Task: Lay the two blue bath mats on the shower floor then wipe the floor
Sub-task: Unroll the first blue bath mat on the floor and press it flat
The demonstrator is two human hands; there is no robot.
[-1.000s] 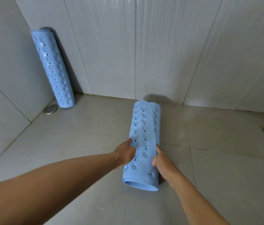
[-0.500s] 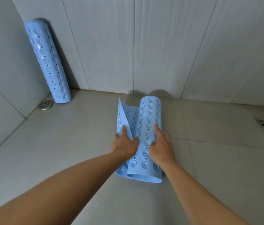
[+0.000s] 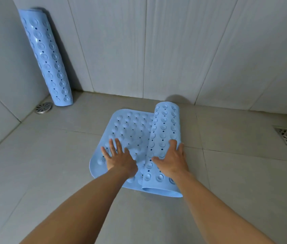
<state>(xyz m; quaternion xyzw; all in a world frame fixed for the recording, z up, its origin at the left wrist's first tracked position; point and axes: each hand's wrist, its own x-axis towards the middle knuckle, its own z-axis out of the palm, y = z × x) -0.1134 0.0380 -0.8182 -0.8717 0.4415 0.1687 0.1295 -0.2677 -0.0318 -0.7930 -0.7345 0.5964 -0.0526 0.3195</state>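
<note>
Only the person's forearms and hands show. The left hand (image 3: pixel 119 161) and the right hand (image 3: pixel 171 162) are bare, with slim fingers. The left forearm (image 3: pixel 79 208) and the right forearm (image 3: pixel 218 208) are bare too, uncovered up to the near edge of the view.

- Head view: looks forward and down from above at the shower floor (image 3: pixel 54 173), close over both forearms.
- It faces the tiled wall (image 3: pixel 174 50) corner.
</note>
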